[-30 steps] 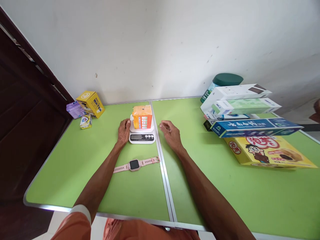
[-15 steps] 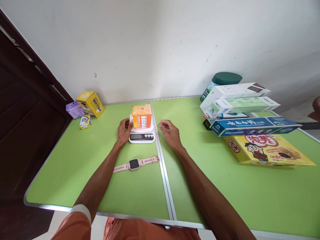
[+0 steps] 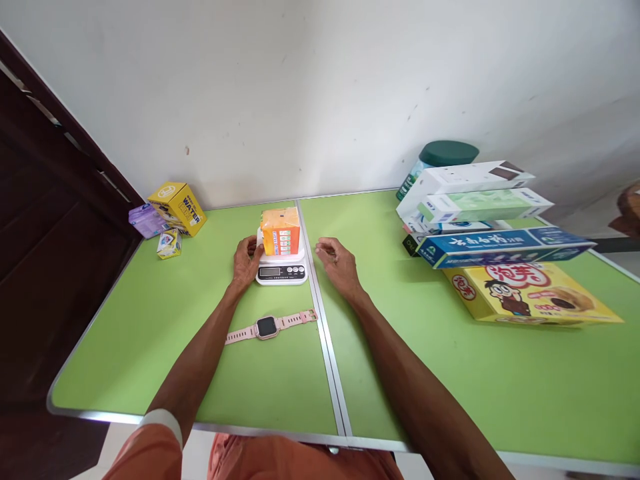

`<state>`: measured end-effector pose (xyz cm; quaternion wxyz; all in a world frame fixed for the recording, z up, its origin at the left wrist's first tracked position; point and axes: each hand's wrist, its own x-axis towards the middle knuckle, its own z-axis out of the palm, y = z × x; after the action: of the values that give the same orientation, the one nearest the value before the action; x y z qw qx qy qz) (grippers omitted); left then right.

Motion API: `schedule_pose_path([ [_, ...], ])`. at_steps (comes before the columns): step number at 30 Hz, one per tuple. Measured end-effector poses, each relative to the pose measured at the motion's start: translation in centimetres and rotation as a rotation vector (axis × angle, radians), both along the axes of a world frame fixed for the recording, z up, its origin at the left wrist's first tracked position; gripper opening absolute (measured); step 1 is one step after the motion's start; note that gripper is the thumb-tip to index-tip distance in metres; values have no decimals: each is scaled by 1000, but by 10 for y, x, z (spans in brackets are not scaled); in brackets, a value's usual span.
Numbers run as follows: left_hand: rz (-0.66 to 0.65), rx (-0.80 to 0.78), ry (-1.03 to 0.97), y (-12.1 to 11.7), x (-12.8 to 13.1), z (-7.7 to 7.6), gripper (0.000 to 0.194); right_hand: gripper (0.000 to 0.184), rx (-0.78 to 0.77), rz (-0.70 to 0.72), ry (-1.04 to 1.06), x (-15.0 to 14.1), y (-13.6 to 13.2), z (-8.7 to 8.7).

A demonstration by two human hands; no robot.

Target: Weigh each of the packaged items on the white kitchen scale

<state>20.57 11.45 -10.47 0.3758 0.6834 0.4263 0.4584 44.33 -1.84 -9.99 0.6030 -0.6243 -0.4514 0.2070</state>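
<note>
A small orange packaged box [image 3: 281,232] sits upright on the white platform of a digital kitchen scale [image 3: 281,273]. My left hand [image 3: 246,260] rests at the scale's left edge, fingers bent and apart, the thumb close to the box; whether it touches the box I cannot tell. To the right of the scale, across the table seam, my right hand [image 3: 339,265] hovers or rests with loosely curled fingers and nothing in it. In front of the scale lies a smartwatch [image 3: 267,327] with a pink strap, one end hidden by my left forearm.
On the green table [image 3: 280,393], a yellow box [image 3: 179,208], a small yellow-white box [image 3: 169,244] and a purple pack [image 3: 148,221] stand back left. At right are a dark-green-lidded jar [image 3: 447,153], stacked cartons including a blue one [image 3: 505,247], and a yellow snack box [image 3: 535,297]. Part of another person shows far right.
The whole view has shifted slightly. Both hands, the orange box and the scale keep their places relative to one another.
</note>
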Motion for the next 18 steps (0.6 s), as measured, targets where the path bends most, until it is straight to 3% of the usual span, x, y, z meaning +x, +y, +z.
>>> schedule_pose_path([
  [18,-12,3,4,0,-1,1,51,40,-7,9,12,1,0,-1],
])
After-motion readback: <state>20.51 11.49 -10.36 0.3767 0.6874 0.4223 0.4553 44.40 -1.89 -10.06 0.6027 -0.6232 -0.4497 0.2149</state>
